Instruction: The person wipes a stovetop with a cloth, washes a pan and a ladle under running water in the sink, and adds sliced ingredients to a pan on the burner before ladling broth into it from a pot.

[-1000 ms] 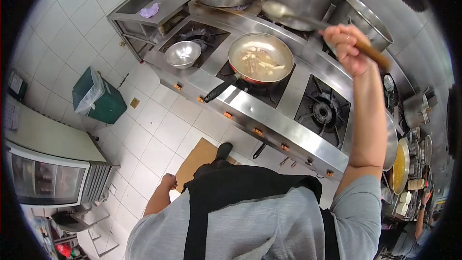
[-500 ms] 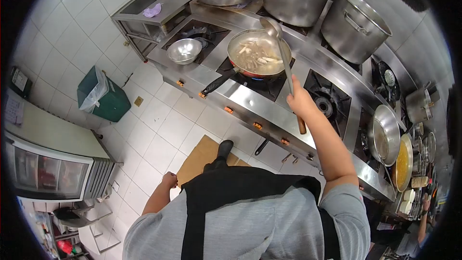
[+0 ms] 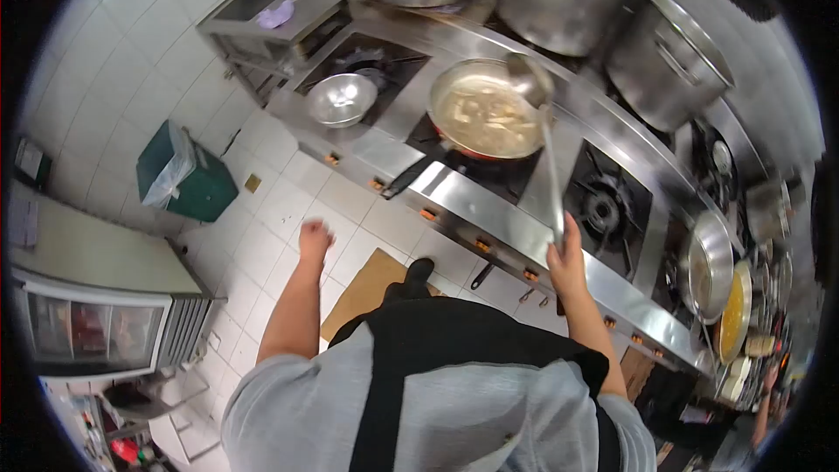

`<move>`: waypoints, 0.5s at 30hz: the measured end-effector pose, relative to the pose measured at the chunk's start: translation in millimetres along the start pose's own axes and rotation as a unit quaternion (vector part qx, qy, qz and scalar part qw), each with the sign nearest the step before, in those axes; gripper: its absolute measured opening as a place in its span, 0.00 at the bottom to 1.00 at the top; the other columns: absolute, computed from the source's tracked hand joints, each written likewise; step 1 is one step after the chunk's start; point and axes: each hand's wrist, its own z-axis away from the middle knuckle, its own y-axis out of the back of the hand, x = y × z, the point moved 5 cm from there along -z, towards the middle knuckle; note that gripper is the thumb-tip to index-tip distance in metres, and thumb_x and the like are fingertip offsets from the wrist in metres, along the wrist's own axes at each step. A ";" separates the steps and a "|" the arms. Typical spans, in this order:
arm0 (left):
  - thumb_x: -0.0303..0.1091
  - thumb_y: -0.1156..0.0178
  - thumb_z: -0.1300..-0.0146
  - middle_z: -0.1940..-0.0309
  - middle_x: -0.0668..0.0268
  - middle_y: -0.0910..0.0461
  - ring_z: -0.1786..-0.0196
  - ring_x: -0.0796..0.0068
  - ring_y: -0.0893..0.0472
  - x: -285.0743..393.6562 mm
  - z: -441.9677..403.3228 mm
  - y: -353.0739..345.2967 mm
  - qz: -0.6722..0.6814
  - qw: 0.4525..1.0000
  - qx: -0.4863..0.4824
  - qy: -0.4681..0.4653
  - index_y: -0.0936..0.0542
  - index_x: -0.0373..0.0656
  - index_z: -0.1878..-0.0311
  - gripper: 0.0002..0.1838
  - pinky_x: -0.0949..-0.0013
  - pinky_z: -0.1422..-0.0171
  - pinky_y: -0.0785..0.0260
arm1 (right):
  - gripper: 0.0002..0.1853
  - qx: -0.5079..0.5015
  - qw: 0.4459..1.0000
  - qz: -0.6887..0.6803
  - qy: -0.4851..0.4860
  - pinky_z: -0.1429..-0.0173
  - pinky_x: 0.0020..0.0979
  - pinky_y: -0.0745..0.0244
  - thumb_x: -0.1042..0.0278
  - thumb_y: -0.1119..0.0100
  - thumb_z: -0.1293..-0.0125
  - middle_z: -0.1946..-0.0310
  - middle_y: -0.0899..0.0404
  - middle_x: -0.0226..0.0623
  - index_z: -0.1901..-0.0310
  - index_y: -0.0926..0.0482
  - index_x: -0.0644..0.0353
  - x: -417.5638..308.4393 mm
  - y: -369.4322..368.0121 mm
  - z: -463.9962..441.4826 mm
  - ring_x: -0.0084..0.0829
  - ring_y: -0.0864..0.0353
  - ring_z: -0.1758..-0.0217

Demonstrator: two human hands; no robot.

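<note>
My right hand (image 3: 568,258) is wrapped round the handle of a long metal ladle (image 3: 551,166). The ladle's bowl tilts over the right back rim of a frying pan (image 3: 439,87). Pale pieces in a cloudy, brownish liquid (image 3: 489,118) fill the pan, which rests on a burner with its black handle pointing toward the front left. Over the floor at the left, away from the stove, my left hand (image 3: 316,239) is curled in a loose fist and blurred by motion. No object shows in it.
A metal bowl (image 3: 342,100) stands left of the pan. Large pots (image 3: 559,0) line the back. At the right are another burner (image 3: 603,205), a steel pan (image 3: 710,267) and a pan of yellow food (image 3: 736,313). Behind lie a green bin (image 3: 197,179), a fridge (image 3: 96,323) and cardboard (image 3: 371,288).
My right hand has moved down and back, nearer the stove's front edge, with the ladle. My left hand has risen forward. The whole view has shifted slightly.
</note>
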 end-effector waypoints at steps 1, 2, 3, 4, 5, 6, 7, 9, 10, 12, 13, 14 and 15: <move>0.31 0.48 0.43 0.78 0.67 0.31 0.79 0.78 0.29 49.8 0.2 -20.3 0.073 0.996 0.044 0.007 0.28 0.39 0.65 0.06 0.72 0.75 0.29 | 0.31 0.021 0.999 -0.016 -0.028 0.53 0.31 0.29 0.79 0.54 0.43 0.55 0.26 0.53 0.36 0.46 0.59 2.2 -2.9 1.8 0.39 0.22 0.54; 0.33 0.47 0.43 0.76 0.67 0.30 0.74 0.78 0.27 70.7 -24.3 -31.7 0.157 0.987 0.030 -0.010 0.28 0.38 0.63 0.09 0.72 0.71 0.27 | 0.30 0.030 0.999 -0.030 -0.012 0.55 0.29 0.29 0.79 0.53 0.43 0.58 0.25 0.49 0.37 0.45 0.60 12.9 -6.8 2.9 0.34 0.23 0.57; 0.37 0.44 0.42 0.71 0.66 0.29 0.71 0.77 0.27 103.0 -36.2 -43.3 0.203 0.977 0.070 -0.012 0.30 0.38 0.58 0.14 0.72 0.67 0.26 | 0.29 0.042 0.998 -0.046 0.000 0.58 0.27 0.29 0.79 0.53 0.43 0.62 0.24 0.44 0.38 0.44 0.62 21.6 -11.6 3.3 0.29 0.23 0.59; 0.42 0.41 0.42 0.66 0.62 0.30 0.68 0.74 0.27 125.7 -55.7 -53.2 0.248 0.967 0.058 -0.026 0.34 0.37 0.54 0.21 0.69 0.65 0.25 | 0.28 0.038 0.997 -0.063 -0.028 0.59 0.26 0.29 0.79 0.53 0.43 0.64 0.25 0.39 0.38 0.43 0.63 15.6 -12.2 3.9 0.26 0.25 0.63; 0.42 0.40 0.43 0.65 0.60 0.30 0.68 0.72 0.27 145.0 -71.6 -60.4 0.267 0.959 0.098 -0.014 0.37 0.37 0.52 0.24 0.68 0.65 0.25 | 0.27 0.037 0.995 -0.077 -0.058 0.60 0.24 0.30 0.79 0.53 0.43 0.66 0.26 0.35 0.39 0.42 0.64 8.4 -10.8 3.7 0.24 0.26 0.66; 0.42 0.38 0.44 0.64 0.58 0.31 0.68 0.71 0.27 161.6 -84.2 -66.0 0.287 0.949 0.135 -0.003 0.40 0.38 0.50 0.28 0.66 0.65 0.24 | 0.27 0.031 0.995 -0.076 -0.058 0.60 0.24 0.30 0.79 0.53 0.43 0.66 0.26 0.35 0.39 0.42 0.64 8.3 -14.7 4.7 0.24 0.26 0.66; 0.42 0.38 0.44 0.64 0.58 0.31 0.68 0.71 0.27 175.4 -94.2 -70.2 0.288 0.948 0.138 0.000 0.40 0.38 0.50 0.28 0.66 0.65 0.24 | 0.27 0.029 0.993 -0.073 -0.087 0.62 0.23 0.31 0.79 0.52 0.42 0.68 0.28 0.32 0.40 0.41 0.65 11.6 -16.9 6.6 0.22 0.29 0.69; 0.39 0.37 0.46 0.63 0.56 0.32 0.69 0.69 0.27 191.0 -111.5 -76.1 0.268 0.949 0.165 0.029 0.45 0.39 0.48 0.31 0.64 0.67 0.24 | 0.26 0.029 0.990 -0.067 -0.118 0.65 0.21 0.33 0.79 0.52 0.42 0.71 0.30 0.30 0.40 0.40 0.65 1.7 -23.6 0.0 0.19 0.31 0.72; 0.33 0.38 0.46 0.62 0.55 0.31 0.67 0.67 0.25 183.2 -127.8 -78.9 0.255 0.955 0.145 0.034 0.47 0.39 0.47 0.31 0.63 0.70 0.24 | 0.26 0.035 0.988 -0.094 -0.121 0.67 0.20 0.35 0.79 0.52 0.42 0.72 0.31 0.29 0.40 0.40 0.65 -6.5 -30.0 1.3 0.18 0.33 0.73; 0.29 0.41 0.46 0.61 0.53 0.30 0.67 0.65 0.24 175.0 -141.1 -85.2 0.256 0.960 0.099 0.062 0.46 0.39 0.47 0.28 0.64 0.71 0.24 | 0.27 0.036 0.982 -0.126 -0.134 0.71 0.17 0.37 0.79 0.52 0.42 0.73 0.32 0.28 0.39 0.41 0.64 -9.6 -39.3 1.9 0.15 0.34 0.74; 0.26 0.43 0.45 0.59 0.52 0.30 0.66 0.64 0.23 171.6 -146.3 -88.6 0.257 0.961 0.058 0.086 0.45 0.39 0.48 0.25 0.64 0.72 0.24 | 0.27 0.037 0.982 -0.126 -0.135 0.71 0.17 0.37 0.79 0.52 0.42 0.73 0.32 0.28 0.39 0.41 0.64 -13.8 -42.2 0.8 0.15 0.34 0.74; 0.26 0.43 0.45 0.59 0.52 0.30 0.66 0.64 0.23 170.8 -143.4 -87.8 0.256 0.961 0.058 0.085 0.45 0.39 0.48 0.25 0.64 0.72 0.24 | 0.27 0.026 0.973 -0.157 -0.166 0.74 0.18 0.38 0.80 0.52 0.42 0.73 0.32 0.28 0.39 0.42 0.64 -17.7 -48.9 0.9 0.15 0.34 0.76; 0.24 0.46 0.46 0.58 0.51 0.30 0.67 0.63 0.22 171.5 -135.9 -86.1 0.276 0.958 0.060 0.052 0.43 0.40 0.49 0.23 0.64 0.72 0.24 | 0.28 0.014 0.962 -0.189 -0.196 0.76 0.18 0.38 0.80 0.52 0.42 0.73 0.31 0.29 0.38 0.42 0.64 -23.7 -56.3 1.1 0.15 0.34 0.78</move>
